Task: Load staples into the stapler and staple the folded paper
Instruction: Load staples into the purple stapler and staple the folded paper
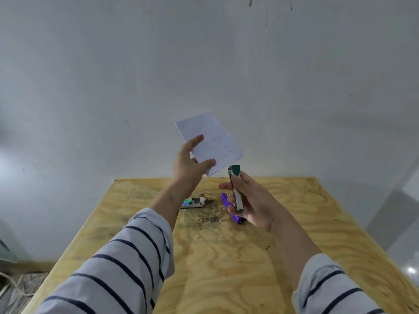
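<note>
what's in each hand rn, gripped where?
Left hand: folded paper, pinched at its lower-left corner. Right hand: green stapler, gripped along its body, head up.

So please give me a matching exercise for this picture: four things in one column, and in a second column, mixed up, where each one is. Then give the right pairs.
Things:
1. paper
2. green stapler
3. purple stapler
4. staple box

Places:
A. lying on the table, partly behind the right hand
B. held up in the left hand
C. lying on the table, below the left wrist
D. held upright in the right hand

Pairs: 1-B, 2-D, 3-A, 4-C
</note>
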